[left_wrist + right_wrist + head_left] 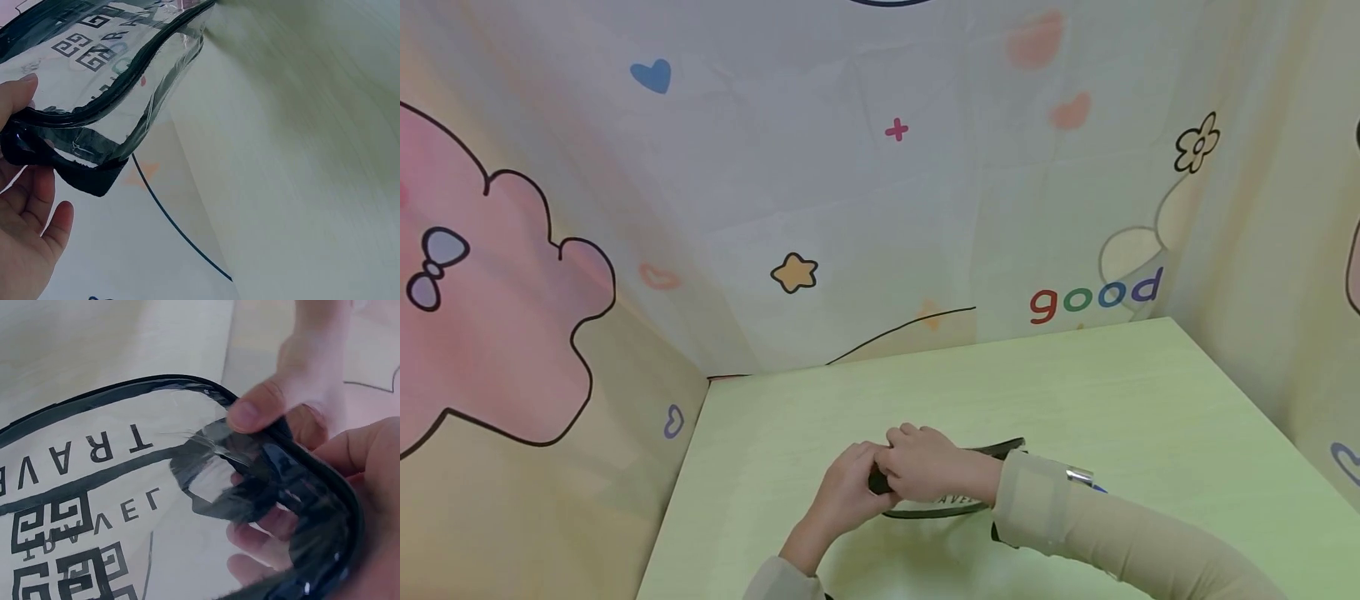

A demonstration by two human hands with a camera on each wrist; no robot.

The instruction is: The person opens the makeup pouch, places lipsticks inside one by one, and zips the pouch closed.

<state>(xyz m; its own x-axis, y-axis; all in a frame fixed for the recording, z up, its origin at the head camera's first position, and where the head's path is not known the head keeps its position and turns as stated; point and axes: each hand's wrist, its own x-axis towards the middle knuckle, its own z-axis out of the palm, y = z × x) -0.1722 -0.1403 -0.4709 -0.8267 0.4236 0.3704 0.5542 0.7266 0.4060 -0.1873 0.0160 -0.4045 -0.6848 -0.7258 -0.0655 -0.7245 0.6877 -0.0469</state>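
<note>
A clear plastic travel pouch [955,502] with black trim and printed "TRAVEL" lettering is held up above the table. My left hand [850,489] pinches its black-edged end, thumb on top and fingers beneath, as the left wrist view shows on the pouch [103,53]. My right hand [928,465] grips the same end, close beside the left. In the right wrist view, fingers of a hand show through the clear side of the pouch [112,472]. The right forearm hides part of the pouch in the head view.
The pale green table [775,417] lies beneath the hands. Printed curtains [850,192] with hearts, stars and the word "good" enclose its back and sides. A metallic clasp [1079,476] sits on the right sleeve.
</note>
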